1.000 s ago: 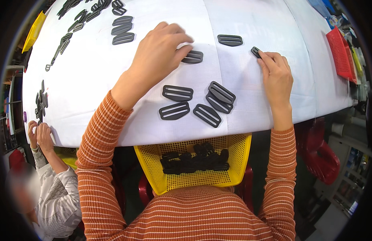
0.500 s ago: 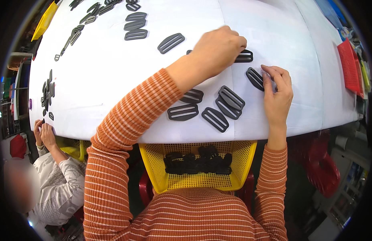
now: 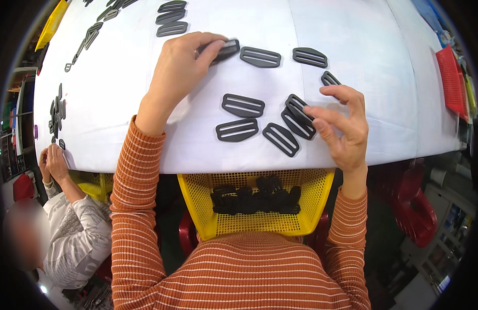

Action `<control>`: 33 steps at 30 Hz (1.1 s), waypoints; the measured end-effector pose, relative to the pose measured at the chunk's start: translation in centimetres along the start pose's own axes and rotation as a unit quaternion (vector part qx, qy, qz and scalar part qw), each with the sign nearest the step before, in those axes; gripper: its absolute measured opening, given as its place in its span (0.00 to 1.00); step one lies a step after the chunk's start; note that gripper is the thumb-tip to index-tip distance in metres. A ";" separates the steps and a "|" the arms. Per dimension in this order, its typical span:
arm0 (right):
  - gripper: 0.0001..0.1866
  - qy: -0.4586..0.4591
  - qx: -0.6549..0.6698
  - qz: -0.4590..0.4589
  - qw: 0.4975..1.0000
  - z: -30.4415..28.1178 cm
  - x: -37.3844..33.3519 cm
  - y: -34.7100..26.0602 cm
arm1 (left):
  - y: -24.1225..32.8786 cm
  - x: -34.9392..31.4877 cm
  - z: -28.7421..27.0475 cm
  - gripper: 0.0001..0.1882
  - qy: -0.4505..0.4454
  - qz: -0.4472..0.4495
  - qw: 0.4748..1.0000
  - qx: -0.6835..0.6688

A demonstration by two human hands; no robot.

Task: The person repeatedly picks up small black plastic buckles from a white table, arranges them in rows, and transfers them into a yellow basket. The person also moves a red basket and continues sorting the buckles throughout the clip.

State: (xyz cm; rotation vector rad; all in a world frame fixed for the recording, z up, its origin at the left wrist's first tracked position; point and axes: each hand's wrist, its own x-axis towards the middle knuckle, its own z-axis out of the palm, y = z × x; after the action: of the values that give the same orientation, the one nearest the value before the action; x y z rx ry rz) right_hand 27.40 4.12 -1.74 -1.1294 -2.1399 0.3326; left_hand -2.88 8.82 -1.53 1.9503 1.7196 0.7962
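Note:
My left hand point(image 3: 183, 64) pinches a dark grey slotted strap buckle point(image 3: 229, 48) on the white table, its fingers covering the near end. To the right of it lie a flat buckle point(image 3: 260, 57), another buckle point(image 3: 310, 57) and a partly hidden buckle point(image 3: 329, 78) behind my right fingers. My right hand point(image 3: 348, 124) is open, thumb and fingers apart. One of its fingertips reaches the end of a buckle point(image 3: 298, 107) that overlaps a second buckle point(image 3: 296, 125). Beside this pair lie an angled buckle point(image 3: 281, 139) and two more, an upper buckle point(image 3: 243, 105) and a lower buckle point(image 3: 237, 130).
A yellow basket point(image 3: 321, 206) of black pieces sits against the table's front edge. Three buckles point(image 3: 172, 29) line up at the far left, with scattered buckles point(image 3: 89, 36) beyond. A red basket point(image 3: 452, 82) stands right. Another person's hands point(image 3: 54, 164) work at left.
My left hand has moved left from the far right buckle onto another buckle. My right hand has come nearer and left, from the single buckle to the overlapping pair. The view has shifted slightly.

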 end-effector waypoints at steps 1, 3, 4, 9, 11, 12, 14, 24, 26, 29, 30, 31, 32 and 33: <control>0.09 -0.020 -0.022 -0.038 0.999 0.1 -0.1 -0.2 | -0.4 -0.1 -0.1 0.11 0.020 0.025 0.999 0.013; 0.08 -0.001 -0.058 -0.004 0.998 0.6 0.2 -0.1 | -1.6 0.0 -0.5 0.11 0.061 0.076 0.995 0.037; 0.08 0.010 -0.058 0.006 0.998 0.7 0.4 0.0 | -2.2 0.1 -0.6 0.11 0.098 0.075 0.991 0.047; 0.09 0.077 0.039 0.127 0.988 0.2 -0.3 0.3 | -4.0 0.3 -2.3 0.11 0.097 0.039 0.994 0.027; 0.11 0.132 0.094 0.189 0.969 0.3 -0.2 0.5 | -4.0 0.3 -2.6 0.12 0.086 0.029 0.995 0.027; 0.12 0.161 0.119 0.219 0.955 0.2 -0.1 0.6 | -4.0 0.3 -2.6 0.12 0.082 0.026 0.996 0.019; 0.13 0.178 0.126 0.240 0.946 0.3 -0.1 0.8 | -3.7 0.3 -2.6 0.12 0.074 0.028 0.997 0.016; 0.14 0.119 0.089 0.213 0.966 0.2 -0.4 1.4 | -4.1 0.3 -3.2 0.21 -0.031 0.119 0.992 0.020; 0.32 0.031 0.020 0.141 0.989 0.2 0.0 1.0 | -3.3 -0.3 -2.9 0.33 -0.060 0.172 0.982 0.046; 0.61 -0.103 -0.051 0.105 0.988 0.0 0.3 0.9 | -2.9 -2.0 -3.2 0.69 -0.159 0.182 0.968 0.062; 0.70 -0.149 -0.073 0.107 0.980 -0.1 0.2 1.1 | -2.0 -2.8 -2.6 0.74 -0.175 0.184 0.965 0.068; 0.73 -0.179 -0.088 0.099 0.975 0.1 0.7 1.1 | -1.1 -3.3 -2.3 0.79 -0.189 0.182 0.962 0.080; 0.76 -0.208 -0.102 0.092 0.968 0.4 1.3 1.2 | -0.5 -3.3 -1.5 0.80 -0.197 0.180 0.958 0.108; 0.78 -0.237 -0.118 0.084 0.961 0.7 1.9 1.3 | 0.1 -3.4 -0.5 0.82 -0.205 0.177 0.953 0.137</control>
State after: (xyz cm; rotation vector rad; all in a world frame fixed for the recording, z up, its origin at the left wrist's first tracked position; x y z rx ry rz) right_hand 27.03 6.52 -2.02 -1.4926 -2.5550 0.4745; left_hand -3.42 5.46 -1.56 2.4438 1.3030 0.2301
